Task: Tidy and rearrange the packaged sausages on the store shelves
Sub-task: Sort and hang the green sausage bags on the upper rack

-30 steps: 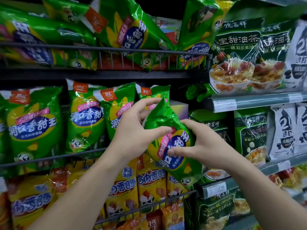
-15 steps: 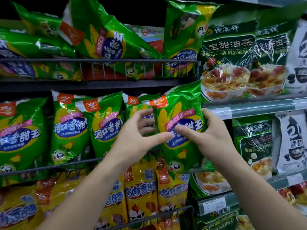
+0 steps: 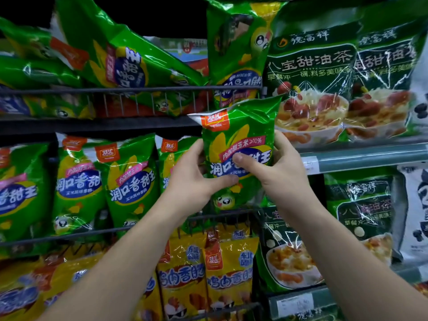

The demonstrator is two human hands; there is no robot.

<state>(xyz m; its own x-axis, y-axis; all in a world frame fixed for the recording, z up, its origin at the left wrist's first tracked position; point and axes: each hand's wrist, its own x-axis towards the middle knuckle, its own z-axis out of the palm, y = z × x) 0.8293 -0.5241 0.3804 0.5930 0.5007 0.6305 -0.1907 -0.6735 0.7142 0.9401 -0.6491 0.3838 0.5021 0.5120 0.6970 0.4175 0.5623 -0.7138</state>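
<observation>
A green corn-sausage pack (image 3: 240,135) stands upright at the right end of the middle wire shelf (image 3: 69,236). My left hand (image 3: 194,177) grips its left edge, thumb across the lower front. My right hand (image 3: 275,167) grips its right side, thumb pressed on the blue label. To its left, several matching green packs (image 3: 129,181) stand in a row. On the top wire shelf (image 3: 115,90), green packs (image 3: 120,63) lie tilted and jumbled. Yellow sausage packs (image 3: 229,274) fill the shelf below.
Dark green oil-tea bags (image 3: 310,72) fill the neighbouring shelves on the right, above a pale price rail (image 3: 370,156). White and black bags (image 3: 416,212) stand at the far right. A wire rail (image 3: 222,216) runs just under the held pack.
The held pack has gone from tilted with its top leaning left to upright and higher in view. Both hands turned with it and now grip its two sides.
</observation>
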